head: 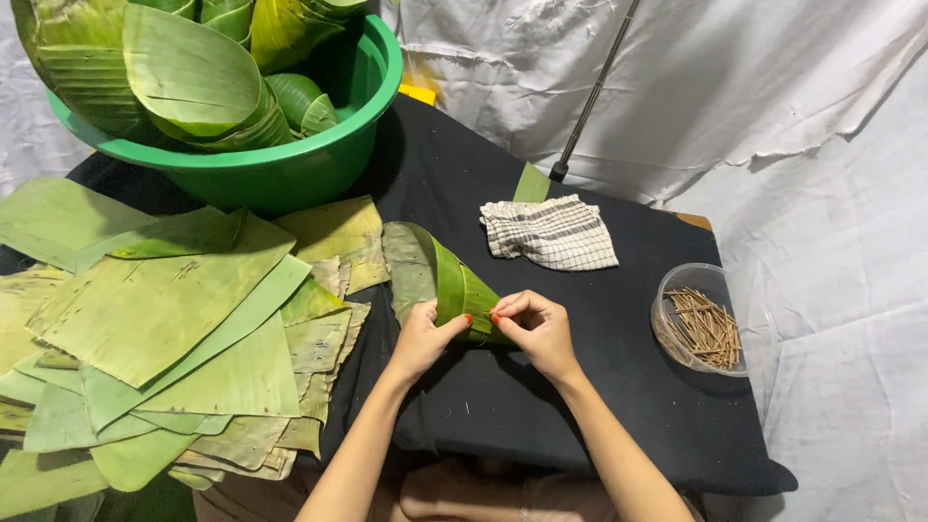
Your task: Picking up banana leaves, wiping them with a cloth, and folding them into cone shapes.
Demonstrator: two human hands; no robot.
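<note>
Hands pinch one folded banana-leaf strip (454,287) at its near end, left hand (422,338) and right hand (539,332) equally close, its long axis running up-left across the black-clothed surface (541,406).

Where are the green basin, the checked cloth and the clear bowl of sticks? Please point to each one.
green basin (290,174), head view, on its front outer wall.
checked cloth (549,232), head view, on its middle.
clear bowl of sticks (669,290), head view, on its left rim.
</note>
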